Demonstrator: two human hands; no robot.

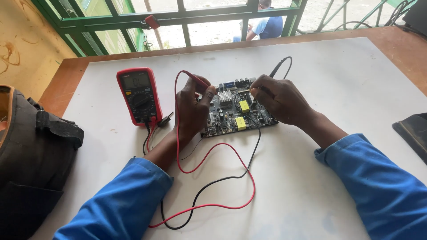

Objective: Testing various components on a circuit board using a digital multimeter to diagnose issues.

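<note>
White worktop (311, 178), black bag (31, 164) at left edge. Circuit board (235, 113) mid-worktop, under both hands. Red multimeter (138, 95) left of board, leads looping toward viewer. Left hand (192, 109) pinching red probe (195, 80); right hand (278, 100) pinching black probe (275, 69), tips on board.
</note>
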